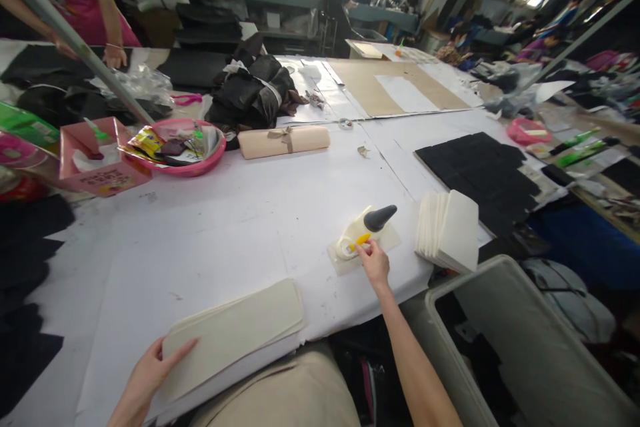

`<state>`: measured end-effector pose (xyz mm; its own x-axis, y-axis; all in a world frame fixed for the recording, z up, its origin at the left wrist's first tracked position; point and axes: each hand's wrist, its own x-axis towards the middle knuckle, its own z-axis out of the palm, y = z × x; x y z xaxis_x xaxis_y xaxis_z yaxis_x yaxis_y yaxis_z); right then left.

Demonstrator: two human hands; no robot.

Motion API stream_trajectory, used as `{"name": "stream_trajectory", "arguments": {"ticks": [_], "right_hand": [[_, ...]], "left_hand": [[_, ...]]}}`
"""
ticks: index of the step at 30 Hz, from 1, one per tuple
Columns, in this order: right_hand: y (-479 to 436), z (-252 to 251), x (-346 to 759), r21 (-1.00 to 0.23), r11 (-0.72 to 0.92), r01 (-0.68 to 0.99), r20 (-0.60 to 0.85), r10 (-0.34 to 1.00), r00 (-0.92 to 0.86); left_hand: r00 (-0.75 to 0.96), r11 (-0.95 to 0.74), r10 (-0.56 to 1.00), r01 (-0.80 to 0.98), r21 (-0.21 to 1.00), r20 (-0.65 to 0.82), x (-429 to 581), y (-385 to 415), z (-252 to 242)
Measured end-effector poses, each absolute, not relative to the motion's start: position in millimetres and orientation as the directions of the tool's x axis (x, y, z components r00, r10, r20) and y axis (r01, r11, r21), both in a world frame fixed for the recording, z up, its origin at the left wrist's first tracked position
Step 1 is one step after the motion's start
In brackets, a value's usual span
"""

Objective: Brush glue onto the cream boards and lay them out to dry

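Note:
My left hand (155,368) grips the left end of a short stack of long off-white panels (240,330) lying at the table's near edge. Its thumb rests on top, while the other fingers curl at the far edge, partly hidden. My right hand (374,263) is closed around a small brush with a yellow handle (361,239). The brush reaches into the round opening of a cream-coloured glue pot (345,248). A dark grey cone-shaped piece (381,217) sticks out of the pot's far side. Under the pot lies a pale translucent sheet (340,268).
A pile of off-white pieces (457,230) stands right of the pot, near black sheets (475,173). A grey bin (560,347) is at the lower right. Farther back are a tied peach roll (285,142), a pink basket (193,170) and a pink box (107,173). A co-worker (75,0) stands across the table.

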<state>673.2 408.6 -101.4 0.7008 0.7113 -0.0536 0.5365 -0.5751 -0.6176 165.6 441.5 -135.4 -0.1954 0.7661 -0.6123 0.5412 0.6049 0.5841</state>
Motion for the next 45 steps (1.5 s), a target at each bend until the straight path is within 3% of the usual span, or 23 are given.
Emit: {"name": "stream_trajectory", "arguments": {"ticks": [3,7,15,22,25,27,31,35,39,45], "right_hand": [[416,-103,669,-0.569,-0.553,0.609,-0.044,0.760,0.649],[413,-99,669,-0.502,-0.492,0.711,-0.001,0.822,0.569],[387,-92,662,-0.478,-0.228,0.848,0.106,0.944,0.313],[360,-87,658,-0.277,-0.101,0.956,0.054,0.991,0.120],[351,-79,657,-0.283,-0.090,0.955,0.049,0.993,0.108],[348,-76,656,-0.365,-0.114,0.924,0.083,0.985,0.154],[355,-84,653,-0.702,-0.185,0.688,0.168,0.895,0.413],[369,-106,647,-0.958,-0.232,0.171,-0.041,0.696,0.717],[373,-127,639,-0.963,-0.168,-0.211,-0.268,0.519,0.812],[352,-127,632,-0.911,-0.073,-0.405,-0.405,0.329,0.853]], "left_hand": [[-0.199,0.646,0.741,0.472,0.600,-0.641,158,437,-138],[-0.286,0.638,0.755,0.524,0.563,-0.590,152,430,-141],[-0.312,0.603,0.779,0.609,0.515,-0.543,151,418,-150],[-0.320,0.592,0.792,0.613,0.523,-0.520,148,415,-153],[-0.334,0.595,0.792,0.614,0.519,-0.512,148,415,-154],[-0.338,0.592,0.796,0.607,0.530,-0.502,149,414,-154],[-0.344,0.587,0.803,0.599,0.545,-0.486,151,413,-154],[-0.351,0.581,0.807,0.613,0.535,-0.474,151,414,-155],[-0.328,0.569,0.812,0.630,0.529,-0.482,147,415,-158],[-0.311,0.533,0.831,0.683,0.499,-0.461,143,416,-160]]}}
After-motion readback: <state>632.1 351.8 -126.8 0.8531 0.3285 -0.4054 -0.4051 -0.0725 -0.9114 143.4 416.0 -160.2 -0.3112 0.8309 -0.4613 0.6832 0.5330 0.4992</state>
